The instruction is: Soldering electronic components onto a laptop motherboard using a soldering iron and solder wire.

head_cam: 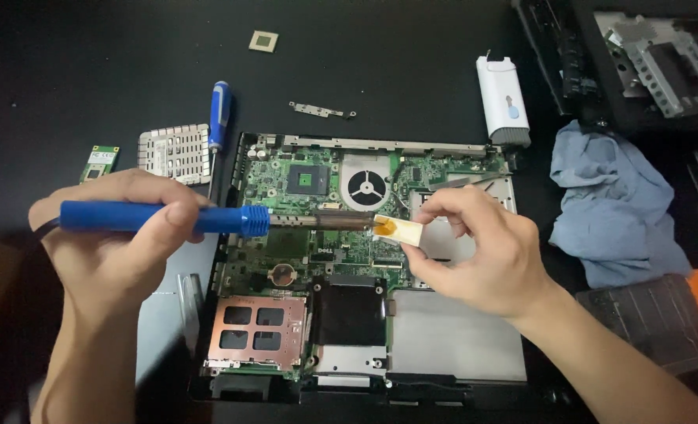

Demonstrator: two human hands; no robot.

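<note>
– What do my hands have?

– My left hand [109, 235], at centre left of the frame, is closed around the blue soldering iron [164, 217]. Its tip meets the amber paste in a small flux tub [398, 230], pinched between thumb and fingers of my right hand [475, 251] at centre.

– And around them?

– Both hover over the opened laptop board [302, 196]. A blue screwdriver [219, 118] lies at upper left, a white bottle [504, 102] and blue cloth [612, 208] at right.
</note>
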